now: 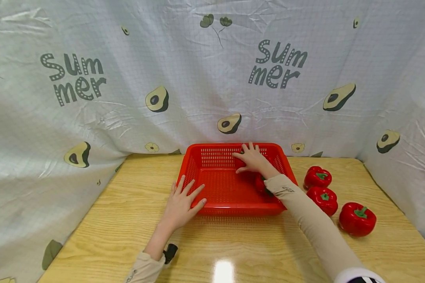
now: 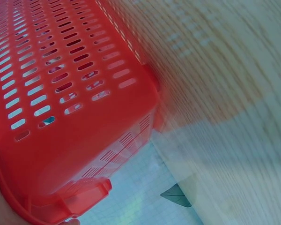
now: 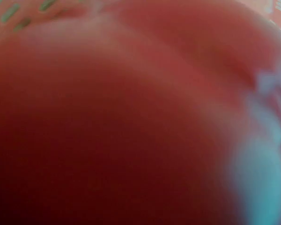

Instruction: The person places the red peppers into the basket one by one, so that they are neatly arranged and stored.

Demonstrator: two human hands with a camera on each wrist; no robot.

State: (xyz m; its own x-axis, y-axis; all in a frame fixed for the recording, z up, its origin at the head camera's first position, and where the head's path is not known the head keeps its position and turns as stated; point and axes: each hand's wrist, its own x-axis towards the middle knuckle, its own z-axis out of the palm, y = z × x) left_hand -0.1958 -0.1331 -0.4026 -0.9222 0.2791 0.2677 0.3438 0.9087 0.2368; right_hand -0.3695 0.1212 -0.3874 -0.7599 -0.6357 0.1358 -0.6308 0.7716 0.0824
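In the red basket (image 1: 230, 206), peppers (image 1: 259, 184) partly hidden, right wrist view blurred

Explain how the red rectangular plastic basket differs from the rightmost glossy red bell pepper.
The basket has slotted walls; the pepper has smooth skin and a green stem. The basket is boxy and larger; the pepper, rounded and smaller. The left hand touches the basket; no hand touches the pepper. Both are red and rest on the wood-grain table.

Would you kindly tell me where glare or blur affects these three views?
Head view: mostly sharp, with bright white glare on the wooden table; left wrist: bluish cast, red basket still readable; right wrist: heavily blurred, mostly filled by a red shape.
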